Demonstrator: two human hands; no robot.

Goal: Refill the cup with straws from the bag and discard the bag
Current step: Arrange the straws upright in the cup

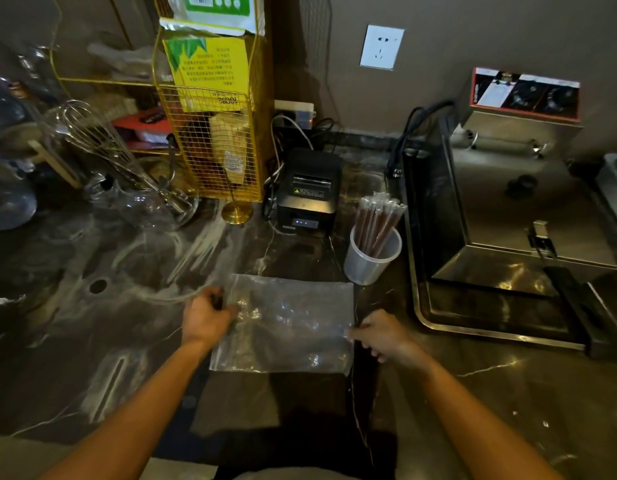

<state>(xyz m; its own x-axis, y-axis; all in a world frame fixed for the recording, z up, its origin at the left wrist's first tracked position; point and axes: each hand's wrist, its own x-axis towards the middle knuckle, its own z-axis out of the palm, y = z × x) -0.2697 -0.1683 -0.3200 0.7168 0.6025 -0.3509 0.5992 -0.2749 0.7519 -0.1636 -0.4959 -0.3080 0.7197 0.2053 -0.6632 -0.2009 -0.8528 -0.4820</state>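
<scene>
A clear plastic bag [289,323] lies flat on the dark marble counter in front of me, and I see no straws inside it. My left hand [205,315] pinches the bag's left edge. My right hand [383,336] pinches its right edge. Behind the bag's far right corner stands a translucent cup [369,259]. A bundle of wrapped brown straws [378,221] stands upright in that cup, leaning slightly right.
A black receipt printer [309,192] sits behind the bag, with cables and a power strip at the wall. A yellow wire rack [217,140], a whisk [103,140] and glassware crowd the left. A steel machine on a tray [501,237] fills the right.
</scene>
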